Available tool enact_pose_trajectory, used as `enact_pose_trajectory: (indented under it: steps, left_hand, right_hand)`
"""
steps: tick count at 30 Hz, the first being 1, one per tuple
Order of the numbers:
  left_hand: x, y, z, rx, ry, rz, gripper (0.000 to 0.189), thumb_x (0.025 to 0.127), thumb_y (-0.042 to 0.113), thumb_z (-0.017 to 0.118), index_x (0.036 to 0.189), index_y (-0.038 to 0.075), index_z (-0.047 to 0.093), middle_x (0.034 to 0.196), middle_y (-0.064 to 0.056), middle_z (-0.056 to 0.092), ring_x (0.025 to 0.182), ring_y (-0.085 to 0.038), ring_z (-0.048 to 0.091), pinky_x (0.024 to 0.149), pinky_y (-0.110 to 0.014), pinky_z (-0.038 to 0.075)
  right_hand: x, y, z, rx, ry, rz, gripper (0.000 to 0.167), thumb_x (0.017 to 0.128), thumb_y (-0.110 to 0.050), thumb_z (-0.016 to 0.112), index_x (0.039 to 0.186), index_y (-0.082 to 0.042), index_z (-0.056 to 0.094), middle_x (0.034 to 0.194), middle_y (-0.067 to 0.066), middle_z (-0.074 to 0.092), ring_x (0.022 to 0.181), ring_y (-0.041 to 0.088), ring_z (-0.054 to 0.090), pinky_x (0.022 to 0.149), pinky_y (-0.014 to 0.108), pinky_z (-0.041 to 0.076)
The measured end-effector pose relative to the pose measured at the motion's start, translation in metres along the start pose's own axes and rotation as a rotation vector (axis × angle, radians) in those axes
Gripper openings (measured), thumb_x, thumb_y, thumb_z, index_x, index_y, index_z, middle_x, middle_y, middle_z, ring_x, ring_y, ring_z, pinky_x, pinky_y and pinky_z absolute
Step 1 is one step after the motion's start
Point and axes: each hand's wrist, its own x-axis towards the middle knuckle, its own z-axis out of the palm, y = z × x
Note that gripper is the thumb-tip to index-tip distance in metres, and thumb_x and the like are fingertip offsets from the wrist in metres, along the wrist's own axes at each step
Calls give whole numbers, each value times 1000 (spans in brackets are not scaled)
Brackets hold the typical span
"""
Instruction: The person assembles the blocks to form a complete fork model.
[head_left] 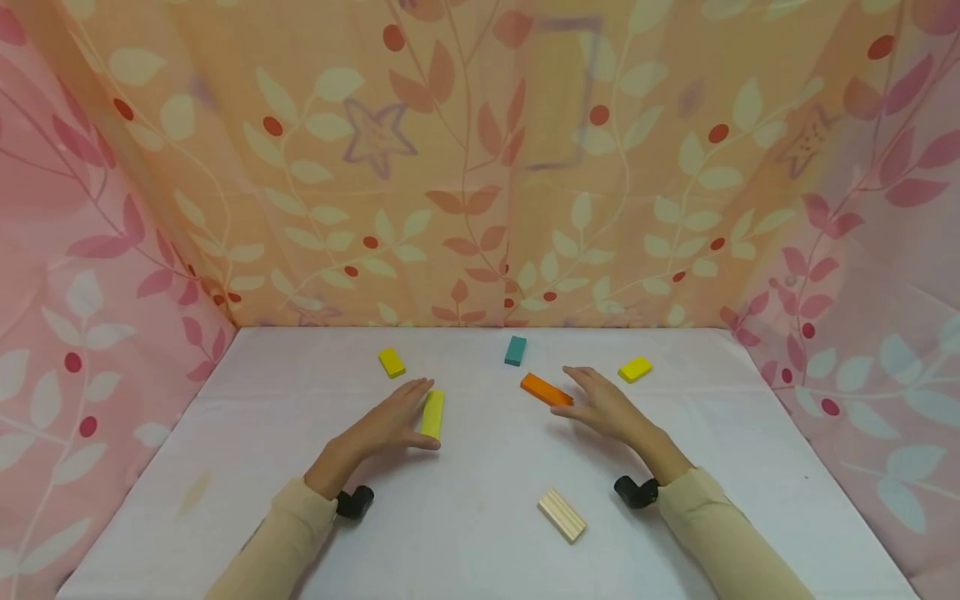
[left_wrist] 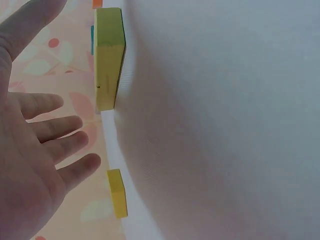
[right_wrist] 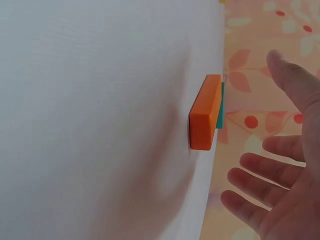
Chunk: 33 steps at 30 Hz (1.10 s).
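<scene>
A long yellow-green block [head_left: 432, 414] lies on the white-covered table, just beside my left hand [head_left: 386, 423]. In the left wrist view that hand [left_wrist: 35, 145] has its fingers spread, apart from the block [left_wrist: 109, 60]. My right hand [head_left: 603, 404] hovers at the near end of an orange block [head_left: 546, 389]. The right wrist view shows its fingers [right_wrist: 265, 170] extended, with space between them and the orange block [right_wrist: 204, 115]. Neither hand holds anything. Behind the orange block lies a teal block [head_left: 515, 351].
Small yellow blocks lie at the back left [head_left: 392, 362] and back right [head_left: 635, 369]. A ridged plain-wood block [head_left: 562, 515] sits near the front, between the forearms. Patterned cloth walls [head_left: 465, 167] enclose the white table [head_left: 480, 542] at the back and both sides.
</scene>
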Motion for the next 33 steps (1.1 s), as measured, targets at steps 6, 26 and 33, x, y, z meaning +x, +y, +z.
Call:
enact_pose_trajectory:
  steps: [6, 26, 33]
  left_hand:
    - [8, 0, 0, 9, -33, -22, 108, 70, 44, 85, 152, 3, 29, 157, -18, 31, 146, -35, 30, 117, -51, 29]
    - [16, 0, 3, -12, -94, -45, 96, 72, 32, 86, 150, 6, 36, 156, -11, 36, 145, -30, 32, 118, -48, 28]
    - [18, -1, 4, 9, -110, -64, 95, 74, 32, 86, 151, 9, 36, 158, -8, 33, 146, -28, 31, 119, -48, 28]
  right_hand:
    - [10, -2, 5, 0, -9, -39, 75, 86, -44, 71, 143, -2, 46, 142, 22, 50, 127, 40, 50, 105, 58, 42]
    - [38, -10, 22, -45, -48, 1, 52, 88, -29, 72, 130, -1, 60, 117, 14, 62, 99, 25, 59, 97, 44, 52]
    - [43, -9, 26, -76, -43, 6, 44, 89, -22, 71, 126, 1, 63, 110, 13, 64, 93, 23, 59, 95, 43, 52]
